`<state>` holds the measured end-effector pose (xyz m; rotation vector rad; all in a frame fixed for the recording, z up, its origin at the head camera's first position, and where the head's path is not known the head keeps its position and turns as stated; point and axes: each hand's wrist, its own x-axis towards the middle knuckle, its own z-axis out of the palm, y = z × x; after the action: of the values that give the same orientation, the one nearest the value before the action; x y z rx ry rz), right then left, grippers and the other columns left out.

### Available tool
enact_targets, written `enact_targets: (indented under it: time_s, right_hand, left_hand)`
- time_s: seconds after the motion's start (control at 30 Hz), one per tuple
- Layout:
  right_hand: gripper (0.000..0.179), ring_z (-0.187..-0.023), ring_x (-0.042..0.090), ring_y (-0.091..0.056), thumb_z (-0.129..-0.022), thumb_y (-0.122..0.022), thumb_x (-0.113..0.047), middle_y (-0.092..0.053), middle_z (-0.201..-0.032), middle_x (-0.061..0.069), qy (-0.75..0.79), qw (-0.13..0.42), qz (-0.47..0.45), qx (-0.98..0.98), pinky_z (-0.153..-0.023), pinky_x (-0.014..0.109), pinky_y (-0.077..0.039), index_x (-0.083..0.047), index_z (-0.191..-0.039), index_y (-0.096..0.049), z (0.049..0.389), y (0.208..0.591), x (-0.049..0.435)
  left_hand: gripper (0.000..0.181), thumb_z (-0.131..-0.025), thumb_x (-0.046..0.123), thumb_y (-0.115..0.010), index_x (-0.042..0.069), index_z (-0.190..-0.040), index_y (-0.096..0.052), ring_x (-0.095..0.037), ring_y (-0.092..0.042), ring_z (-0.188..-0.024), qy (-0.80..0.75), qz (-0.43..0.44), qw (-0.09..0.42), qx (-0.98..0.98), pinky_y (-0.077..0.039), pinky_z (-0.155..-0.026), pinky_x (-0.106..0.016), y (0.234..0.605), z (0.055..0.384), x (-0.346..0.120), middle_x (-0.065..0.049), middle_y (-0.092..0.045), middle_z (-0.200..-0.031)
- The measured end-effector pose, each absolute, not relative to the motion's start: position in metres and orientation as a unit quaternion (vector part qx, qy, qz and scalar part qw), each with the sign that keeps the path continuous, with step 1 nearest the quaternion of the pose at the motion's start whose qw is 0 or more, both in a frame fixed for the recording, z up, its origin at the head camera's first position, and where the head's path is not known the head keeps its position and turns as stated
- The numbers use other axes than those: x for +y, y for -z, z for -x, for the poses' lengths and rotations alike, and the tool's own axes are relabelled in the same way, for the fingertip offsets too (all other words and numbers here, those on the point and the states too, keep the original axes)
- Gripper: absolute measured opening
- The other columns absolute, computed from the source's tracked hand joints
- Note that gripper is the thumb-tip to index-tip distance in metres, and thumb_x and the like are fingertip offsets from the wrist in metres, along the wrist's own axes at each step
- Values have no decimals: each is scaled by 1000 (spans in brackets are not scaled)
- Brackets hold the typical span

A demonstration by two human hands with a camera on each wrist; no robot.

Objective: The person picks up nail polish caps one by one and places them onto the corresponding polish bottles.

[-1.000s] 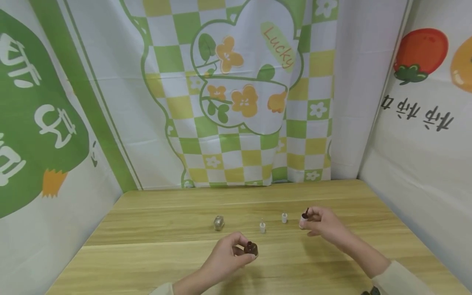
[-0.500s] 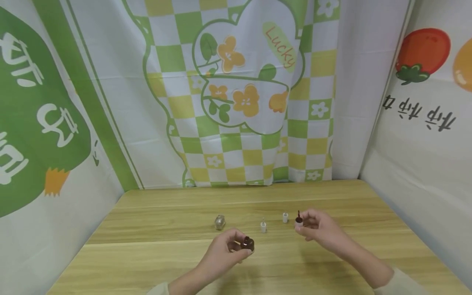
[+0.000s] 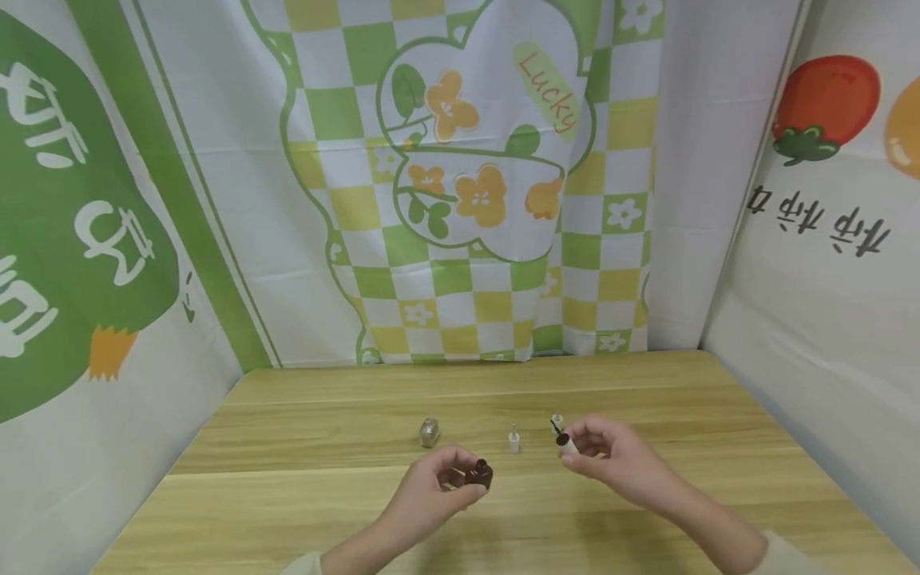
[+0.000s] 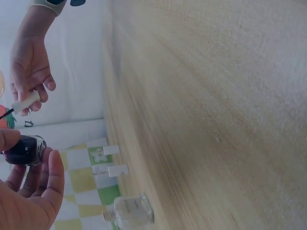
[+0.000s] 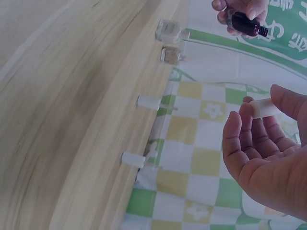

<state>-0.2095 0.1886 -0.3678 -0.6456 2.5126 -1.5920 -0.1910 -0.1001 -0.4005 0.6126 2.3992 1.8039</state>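
Note:
My left hand (image 3: 424, 491) pinches a dark red-brown nail polish bottle (image 3: 479, 474) above the table, its threaded neck uncapped. To its right, my right hand (image 3: 621, 457) holds a white nail polish cap (image 3: 569, 445) between thumb and fingers. The cap's dark-coated brush points up and to the left, apart from the bottle; in the right wrist view the cap (image 5: 264, 108) shows but its brush is hidden. Two more white caps, one in the middle (image 3: 513, 442) and one close behind my right hand (image 3: 557, 420), stand on the table with brushes upward.
Two uncapped glass bottles, one clear (image 5: 169, 31) and one glittery (image 5: 170, 55), stand close together on the wooden table (image 3: 323, 511), left of the caps. Printed cloth curtains (image 3: 467, 303) rise behind the table and along both sides.
My right hand has moved left with its cap, and the brush has tipped over to the left. My left hand and the dark bottle have shifted slightly left and up.

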Motion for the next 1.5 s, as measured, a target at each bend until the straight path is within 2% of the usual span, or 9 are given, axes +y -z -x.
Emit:
enact_targets:
  time_s: [0.43, 0.73, 0.9, 1.17, 1.5]
  right_hand:
    - [19, -79, 14, -60, -88, -72, -17, -64, -87, 3, 505, 19, 256, 824, -66, 28, -53, -5, -101, -66, 199, 364, 176]
    - [18, -78, 14, -59, -88, -73, -24, -65, -86, -1, 488, 11, 268, 830, -65, 28, -52, -11, -99, -67, 195, 362, 171]
    - [13, -78, 15, -59, -88, -72, -22, -66, -86, -2, 485, 3, 277, 830, -66, 28, -51, -15, -98, -68, 197, 362, 168]
    - [13, -78, 14, -58, -88, -73, -23, -66, -86, -3, 482, -1, 284, 829, -67, 28, -51, -16, -98, -69, 197, 363, 165]
    - [11, -74, 12, -58, -87, -74, -25, -65, -85, -7, 463, -11, 311, 830, -62, 29, -53, -18, -95, -70, 196, 364, 161]
  left_hand:
    - [21, -87, 12, -72, 3, -105, -64, -19, -61, -83, -601, -218, 52, 767, -55, -68, -25, 403, 191, -101, -6, -64, -102]
    - [21, -87, 12, -72, 3, -105, -65, -17, -61, -85, -604, -225, 52, 762, -55, -69, -26, 404, 190, -102, -5, -65, -100]
    - [22, -87, 12, -72, 3, -106, -65, -17, -61, -86, -605, -228, 50, 761, -54, -71, -26, 402, 190, -101, -5, -66, -100]
    - [23, -87, 13, -72, 4, -107, -65, -17, -62, -88, -604, -230, 47, 761, -55, -72, -27, 403, 190, -100, -5, -67, -101]
    - [22, -88, 12, -70, 5, -108, -65, -16, -61, -89, -611, -236, 59, 754, -55, -71, -26, 404, 190, -99, -4, -67, -101]
